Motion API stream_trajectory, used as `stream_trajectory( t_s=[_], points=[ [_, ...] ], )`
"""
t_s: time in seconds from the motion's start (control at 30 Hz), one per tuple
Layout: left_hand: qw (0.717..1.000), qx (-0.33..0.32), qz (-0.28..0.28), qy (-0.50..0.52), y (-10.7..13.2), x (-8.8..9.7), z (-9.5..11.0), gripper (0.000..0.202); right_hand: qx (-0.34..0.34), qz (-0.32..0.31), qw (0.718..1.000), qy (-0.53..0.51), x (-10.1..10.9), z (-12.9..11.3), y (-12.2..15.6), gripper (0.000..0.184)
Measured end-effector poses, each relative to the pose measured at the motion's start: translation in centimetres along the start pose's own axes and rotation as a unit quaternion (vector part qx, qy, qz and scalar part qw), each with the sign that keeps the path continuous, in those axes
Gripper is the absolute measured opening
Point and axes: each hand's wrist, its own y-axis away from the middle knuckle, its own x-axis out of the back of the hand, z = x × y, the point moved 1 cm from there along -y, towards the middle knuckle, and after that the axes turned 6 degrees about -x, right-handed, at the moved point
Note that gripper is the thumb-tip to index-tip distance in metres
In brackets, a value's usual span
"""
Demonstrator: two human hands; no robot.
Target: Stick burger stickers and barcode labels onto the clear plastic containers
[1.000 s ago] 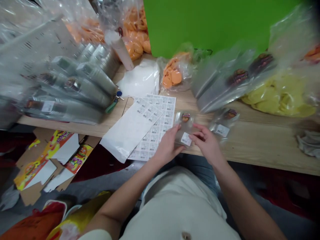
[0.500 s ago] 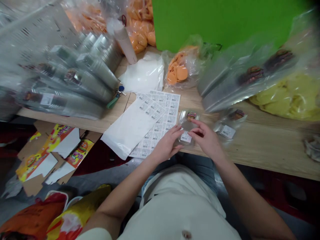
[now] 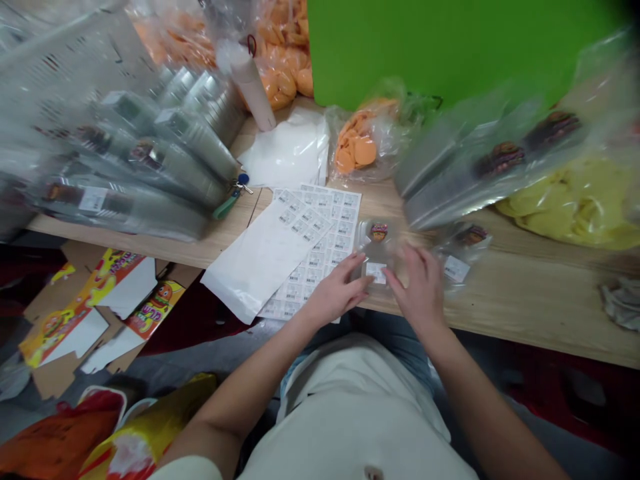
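Note:
A clear plastic package (image 3: 379, 251) lies on the wooden table in front of me. It bears a round burger sticker (image 3: 379, 232) at its far end and a white barcode label (image 3: 375, 273) at its near end. My left hand (image 3: 337, 290) rests at the package's left edge, fingers stretched out beside the label. At the right side is my right hand (image 3: 419, 283), its fingers spread and slightly blurred, with the thumb by the label's right edge. Barcode label sheets (image 3: 317, 257) lie left of the package, partly under white backing paper (image 3: 260, 260).
Another labelled package (image 3: 463, 253) sits to the right. Bagged stacks of clear packages stand left (image 3: 135, 167) and right (image 3: 480, 160). Behind are a bag of orange discs (image 3: 357, 147), a pale bottle (image 3: 253, 90), keys (image 3: 243, 183) and a green panel (image 3: 450, 47). Flattened cartons (image 3: 95, 307) lie lower left.
My right hand has drawn right and its fingers have spread away from the package. My left hand stays at its left edge. The view has shifted slightly.

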Motion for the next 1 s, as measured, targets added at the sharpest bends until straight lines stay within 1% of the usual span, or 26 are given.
stream_trajectory(
  t_s=[0.03, 0.07, 0.13, 0.17, 0.2, 0.27, 0.33, 0.4, 0.43, 0.47, 0.5, 0.53, 0.6, 0.63, 0.67, 0.7, 0.73, 0.77, 0.8, 0.83, 0.87, 0.9, 0.93, 0.97, 1.0],
  points=[
    [1.000, 0.000, 0.001, 0.003, -0.1, 0.0, 0.0, 0.032, 0.011, 0.017, 1.000, 0.010, 0.0, 0.2, 0.3, 0.054],
    [1.000, -0.001, 0.000, 0.005, -0.2, 0.1, 0.1, 0.032, 0.032, 0.008, 0.999, 0.018, -0.1, 0.3, 0.5, 0.056],
    [1.000, -0.003, -0.003, 0.010, -0.2, 0.5, 0.4, 0.032, 0.100, -0.057, 0.992, 0.048, -0.5, 0.4, 0.9, 0.058],
    [1.000, 0.000, 0.006, 0.012, -0.1, 0.8, 0.6, 0.035, 0.136, -0.090, 0.984, 0.071, -0.7, 0.3, 1.0, 0.058],
    [1.000, 0.008, 0.027, 0.014, 0.1, 1.1, 0.8, 0.038, 0.162, -0.114, 0.976, 0.095, -0.9, 0.3, 1.0, 0.058],
    [0.993, 0.050, 0.101, 0.022, 0.6, 2.0, 1.4, 0.044, 0.176, -0.130, 0.967, 0.130, -1.2, 0.4, 0.8, 0.057],
    [0.973, 0.122, 0.193, 0.041, 1.2, 3.0, 2.0, 0.037, 0.175, -0.134, 0.965, 0.145, -1.3, 0.6, 0.6, 0.054],
    [0.940, 0.205, 0.259, 0.086, 1.4, 3.8, 2.7, 0.025, 0.188, -0.121, 0.966, 0.133, -1.0, 0.5, 0.6, 0.049],
    [0.921, 0.244, 0.275, 0.128, 1.3, 4.1, 3.1, 0.022, 0.200, -0.104, 0.968, 0.115, -0.8, 0.4, 0.6, 0.048],
    [0.900, 0.280, 0.274, 0.189, 1.0, 4.4, 3.4, 0.024, 0.212, -0.082, 0.969, 0.091, -0.5, 0.1, 0.7, 0.049],
    [0.876, 0.310, 0.254, 0.269, 0.6, 4.6, 3.8, 0.027, 0.223, -0.059, 0.971, 0.064, -0.2, -0.2, 0.9, 0.053],
    [0.843, 0.334, 0.218, 0.361, 0.2, 4.6, 4.0, 0.032, 0.227, -0.035, 0.972, 0.037, 0.1, -0.6, 1.0, 0.060],
    [0.758, 0.362, 0.143, 0.523, -0.7, 4.6, 4.5, 0.038, 0.225, -0.004, 0.974, -0.003, 0.7, -1.4, 1.4, 0.075],
    [0.722, 0.370, 0.121, 0.572, -1.1, 4.4, 4.7, 0.038, 0.223, 0.005, 0.975, -0.014, 1.0, -1.6, 1.7, 0.079],
    [0.701, 0.373, 0.108, 0.598, -1.4, 4.1, 4.9, 0.036, 0.223, 0.011, 0.975, -0.018, 1.4, -1.7, 1.9, 0.080],
    [0.696, 0.371, 0.100, 0.606, -1.7, 3.8, 5.2, 0.033, 0.225, 0.015, 0.974, -0.017, 1.9, -1.7, 2.2, 0.078],
    [0.704, 0.364, 0.090, 0.604, -2.0, 3.3, 5.5, 0.030, 0.229, 0.017, 0.973, -0.012, 2.5, -1.4, 2.6, 0.075],
    [0.720, 0.351, 0.073, 0.595, -2.3, 2.8, 5.9, 0.028, 0.236, 0.017, 0.971, -0.004, 3.2, -1.0, 2.9, 0.074],
    [0.742, 0.336, 0.050, 0.578, -2.6, 2.3, 6.3, 0.026, 0.241, 0.016, 0.970, 0.008, 4.0, -0.5, 3.2, 0.073],
    [0.772, 0.320, 0.031, 0.549, -2.8, 1.9, 6.6, 0.026, 0.242, 0.016, 0.970, 0.024, 4.8, 0.3, 3.4, 0.073],
    [0.809, 0.303, 0.025, 0.503, -3.0, 1.6, 6.8, 0.027, 0.237, 0.017, 0.971, 0.042, 5.7, 1.1, 3.5, 0.073],
    [0.853, 0.285, 0.035, 0.436, -3.1, 1.6, 6.7, 0.029, 0.222, 0.022, 0.973, 0.063, 6.5, 2.1, 3.4, 0.073],
    [0.897, 0.263, 0.059, 0.350, -3.0, 2.0, 6.4, 0.032, 0.198, 0.033, 0.976, 0.086, 7.2, 3.3, 3.2, 0.071],
    [0.933, 0.241, 0.093, 0.249, -2.9, 2.5, 5.7, 0.034, 0.169, 0.045, 0.978, 0.110, 7.8, 4.5, 2.7, 0.068],
    [0.957, 0.219, 0.131, 0.141, -2.5, 3.4, 4.7, 0.035, 0.142, 0.053, 0.980, 0.130, 8.1, 5.8, 2.2, 0.065]
  ],
)
